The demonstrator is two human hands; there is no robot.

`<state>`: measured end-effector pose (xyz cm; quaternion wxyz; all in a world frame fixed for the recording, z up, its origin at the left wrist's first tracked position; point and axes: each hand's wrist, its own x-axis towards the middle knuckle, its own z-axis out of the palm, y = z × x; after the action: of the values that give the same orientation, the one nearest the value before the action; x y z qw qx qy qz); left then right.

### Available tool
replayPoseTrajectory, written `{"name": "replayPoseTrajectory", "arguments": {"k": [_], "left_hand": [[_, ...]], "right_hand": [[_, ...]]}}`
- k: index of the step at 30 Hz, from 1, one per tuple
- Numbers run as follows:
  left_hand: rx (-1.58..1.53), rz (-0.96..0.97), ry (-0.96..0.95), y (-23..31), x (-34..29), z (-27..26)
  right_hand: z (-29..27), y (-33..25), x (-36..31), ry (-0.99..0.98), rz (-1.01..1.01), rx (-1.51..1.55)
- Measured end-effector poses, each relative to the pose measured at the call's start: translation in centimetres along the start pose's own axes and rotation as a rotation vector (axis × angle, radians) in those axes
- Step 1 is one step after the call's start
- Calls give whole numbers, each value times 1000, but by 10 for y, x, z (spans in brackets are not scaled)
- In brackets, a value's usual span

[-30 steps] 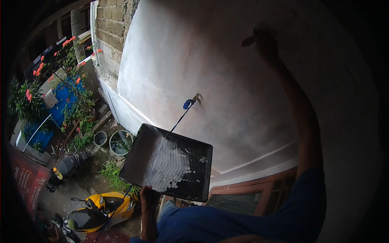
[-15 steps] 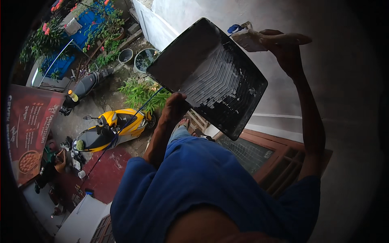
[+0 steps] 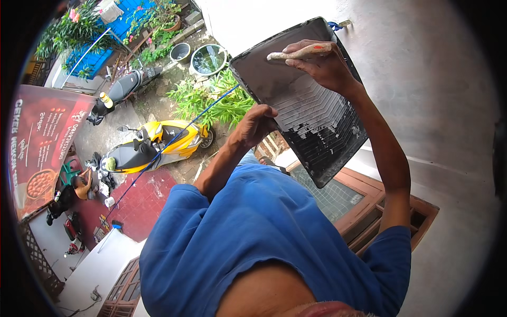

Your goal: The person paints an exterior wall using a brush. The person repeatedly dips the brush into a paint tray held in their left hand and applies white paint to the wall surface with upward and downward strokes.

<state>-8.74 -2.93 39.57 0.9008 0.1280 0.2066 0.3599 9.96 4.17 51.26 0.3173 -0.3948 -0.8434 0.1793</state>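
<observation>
My left hand (image 3: 256, 124) is closed on the left edge of a black paint tray (image 3: 317, 166), its thumb over the rim. The tray is held tilted, with greyish paint in its deep far end and a wet, streaked ribbed slope. Above the deep end is my right hand (image 3: 330, 66), fingers closed around a paintbrush (image 3: 296, 53). The brush's pale, paint-smeared handle shows with a red mark; its bristles cannot be made out behind the fingers.
A grey-white wall (image 3: 438, 121) rises on the right, above a brown wooden window frame (image 3: 364, 203). Far below on the left are a yellow scooter (image 3: 174, 150), leafy plants (image 3: 206, 103), a round water tub (image 3: 208, 59), a red banner (image 3: 45, 142) and a seated person (image 3: 83, 187). A blue line (image 3: 179, 134) crosses the yard.
My right hand has brought the brush from beside the wall, leftward and down over the tray, turning it. The tray has shifted slightly right in view. The picture is brighter.
</observation>
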Motion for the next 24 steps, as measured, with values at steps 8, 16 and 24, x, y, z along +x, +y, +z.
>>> {"name": "replayPoseTrajectory", "arguments": {"k": [8, 16, 24], "left_hand": [[108, 1, -32, 10, -1, 7], [127, -15, -25, 14, -3, 19], [62, -4, -7, 7, 0, 22]], "right_hand": [[28, 0, 7, -10, -120, -55], [24, -4, 11, -61, -118, -24], [19, 6, -28, -53, -18, 195]]}}
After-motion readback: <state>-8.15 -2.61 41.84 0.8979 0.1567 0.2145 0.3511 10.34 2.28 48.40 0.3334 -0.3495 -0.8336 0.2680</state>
